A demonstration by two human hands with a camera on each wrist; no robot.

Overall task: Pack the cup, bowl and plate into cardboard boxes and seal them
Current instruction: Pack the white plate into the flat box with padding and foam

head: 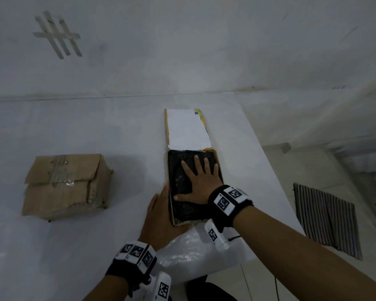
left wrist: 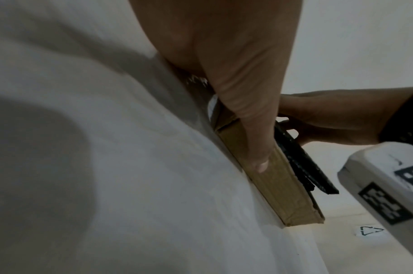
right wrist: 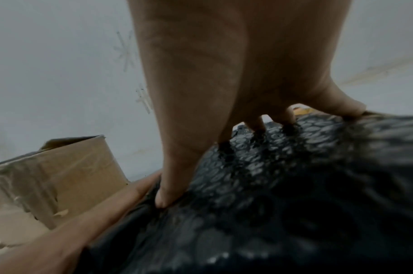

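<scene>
A flat cardboard box (head: 171,211) lies open on the white table (head: 126,135), its white-lined lid (head: 188,129) folded back. Inside lies something wrapped in black bubble wrap (head: 179,179); what it is stays hidden. My right hand (head: 197,181) presses flat on the black bubble wrap (right wrist: 259,194) with fingers spread. My left hand (head: 159,211) rests against the box's left wall, fingers straight along the cardboard box (left wrist: 283,187). In the left wrist view the black wrap (left wrist: 301,166) sticks up over the box's rim.
A taped, closed, battered cardboard box (head: 66,183) sits to the left on the table. A clear plastic bag (head: 195,253) lies at the near table edge. Beyond the table's right edge, a striped cloth (head: 326,218) lies on the floor. Tape strips (head: 58,34) stick to the wall.
</scene>
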